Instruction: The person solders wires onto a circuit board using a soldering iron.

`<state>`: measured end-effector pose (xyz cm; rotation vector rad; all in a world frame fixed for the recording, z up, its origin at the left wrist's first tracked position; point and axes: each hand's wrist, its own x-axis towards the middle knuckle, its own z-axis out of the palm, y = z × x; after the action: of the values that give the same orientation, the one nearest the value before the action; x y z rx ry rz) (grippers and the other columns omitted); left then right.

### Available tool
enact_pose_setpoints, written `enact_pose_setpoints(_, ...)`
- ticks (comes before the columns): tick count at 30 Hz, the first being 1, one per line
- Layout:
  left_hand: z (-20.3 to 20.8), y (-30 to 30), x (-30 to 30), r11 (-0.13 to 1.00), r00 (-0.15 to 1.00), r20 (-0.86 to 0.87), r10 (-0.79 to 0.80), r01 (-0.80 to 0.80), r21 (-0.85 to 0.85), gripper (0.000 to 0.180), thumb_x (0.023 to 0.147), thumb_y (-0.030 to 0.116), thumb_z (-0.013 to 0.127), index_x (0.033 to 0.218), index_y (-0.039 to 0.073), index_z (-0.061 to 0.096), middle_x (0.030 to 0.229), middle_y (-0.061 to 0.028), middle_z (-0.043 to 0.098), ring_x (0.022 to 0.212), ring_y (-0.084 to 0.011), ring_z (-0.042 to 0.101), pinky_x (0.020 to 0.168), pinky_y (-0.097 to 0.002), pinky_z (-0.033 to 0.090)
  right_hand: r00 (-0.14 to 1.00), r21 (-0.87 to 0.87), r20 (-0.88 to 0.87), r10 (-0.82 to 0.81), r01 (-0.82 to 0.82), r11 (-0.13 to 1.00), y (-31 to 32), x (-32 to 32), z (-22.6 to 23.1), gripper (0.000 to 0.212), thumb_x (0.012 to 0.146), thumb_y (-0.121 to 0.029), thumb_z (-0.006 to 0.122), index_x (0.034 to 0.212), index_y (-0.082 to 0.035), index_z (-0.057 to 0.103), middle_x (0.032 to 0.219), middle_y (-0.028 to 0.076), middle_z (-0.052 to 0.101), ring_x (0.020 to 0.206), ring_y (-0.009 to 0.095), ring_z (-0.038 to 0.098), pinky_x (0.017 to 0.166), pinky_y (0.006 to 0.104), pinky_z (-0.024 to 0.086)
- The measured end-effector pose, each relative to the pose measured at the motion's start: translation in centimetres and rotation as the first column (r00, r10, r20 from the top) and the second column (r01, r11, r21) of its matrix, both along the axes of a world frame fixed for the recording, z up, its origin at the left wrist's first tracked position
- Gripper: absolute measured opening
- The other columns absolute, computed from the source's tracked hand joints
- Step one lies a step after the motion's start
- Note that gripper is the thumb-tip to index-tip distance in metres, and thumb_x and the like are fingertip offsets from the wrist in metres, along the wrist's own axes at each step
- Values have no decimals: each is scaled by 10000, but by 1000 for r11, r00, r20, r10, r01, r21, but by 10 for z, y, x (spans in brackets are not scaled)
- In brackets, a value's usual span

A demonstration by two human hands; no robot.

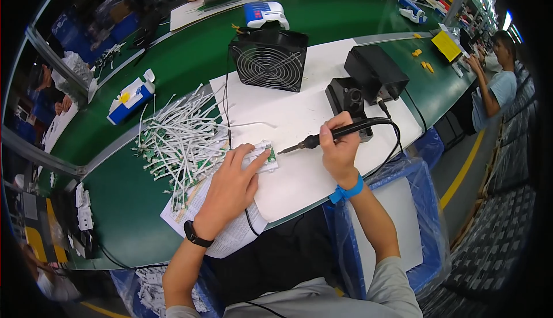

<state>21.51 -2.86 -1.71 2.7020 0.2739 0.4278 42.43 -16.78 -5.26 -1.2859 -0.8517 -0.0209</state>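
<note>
The left hand [229, 184], fingers spread, holds the small green circuit board [271, 157] on the white sheet [302, 188], likely steadying it; the right hand [341, 150] pinches the soldering iron [311, 141], tip just right of it.

The soldering iron [314, 141] has a matt black plastic handle and a metal tip [292, 147]. The green tabletop [112, 203] looks smooth, slightly glossy. Shiny, wrinkled plastic film [345, 249] covers the blue bin [425, 214].
</note>
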Motion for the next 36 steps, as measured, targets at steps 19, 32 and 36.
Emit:
enact_pose_setpoints(19, 3, -1, 2, 1000, 999, -34, 15, -15, 13, 544, 862, 13, 626, 1390, 143, 601, 1335, -172, 513, 1197, -362, 526, 910, -415, 541, 995, -58, -18, 93, -94, 994, 1, -1, 1, 171, 907, -79, 689, 841, -38, 536, 644, -4, 542, 574, 58, 495, 526, 239, 376)
enact_pose_setpoints(32, 1, -1, 1, 1000, 999, -33, 17, -17, -6, 550, 868, 9, 623, 1400, 144, 594, 1333, -187, 505, 1205, -367, 512, 917, -418, 535, 997, -91, -16, 73, -74, 993, 1, -1, 2, 143, 888, -55, 683, 849, -30, 548, 685, 6, 526, 600, 61, 483, 526, 240, 371)
enact_pose_setpoints(36, 0, -1, 1, 1000, 999, -31, 23, -23, -4, 551, 871, 11, 623, 1404, 150, 592, 1335, -187, 504, 1199, -365, 512, 921, -419, 534, 1000, -2, -27, 11, -11, 1000, 1, 1, 0, 142, 900, -60, 679, 871, -43, 542, 690, -6, 518, 598, 53, 471, 529, 231, 365)
